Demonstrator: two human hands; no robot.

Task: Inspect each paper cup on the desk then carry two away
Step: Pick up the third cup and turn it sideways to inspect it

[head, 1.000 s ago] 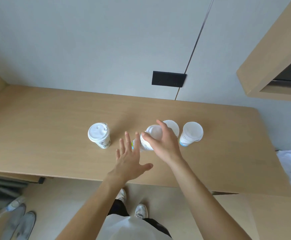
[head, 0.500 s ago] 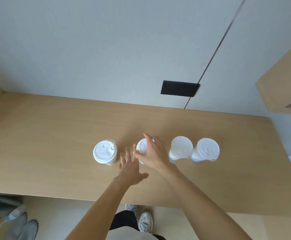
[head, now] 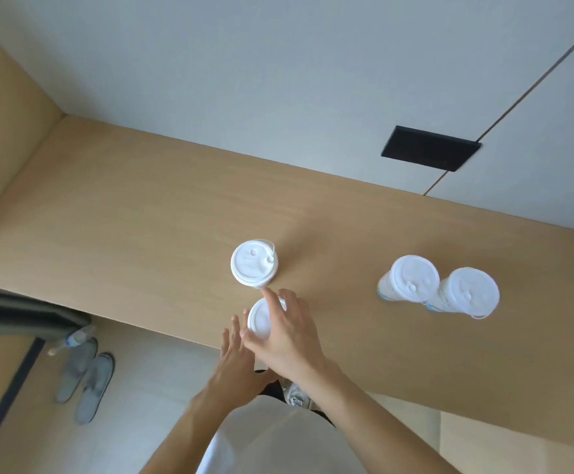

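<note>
Several white lidded paper cups are in view on the wooden desk [head: 142, 217]. My right hand [head: 289, 333] grips one cup [head: 260, 318] by its lid and rim, near the desk's front edge. My left hand [head: 236, 364] sits just below and left of that cup, fingers spread and reaching toward its side; whether it touches the cup is unclear. A second cup [head: 253, 263] stands upright right behind the held one. Two more cups [head: 412, 278] [head: 468, 292] stand side by side to the right, touching.
A black wall plate [head: 430, 152] is set in the grey wall behind the desk. On the floor at the left lie grey slippers [head: 85, 381] and a plastic bottle [head: 72, 340]. A wooden side panel [head: 1, 114] closes the desk's left end.
My right hand has carried its cup toward me to the desk's front edge, away from the pair on the right. The camera has swung left and tilted.
</note>
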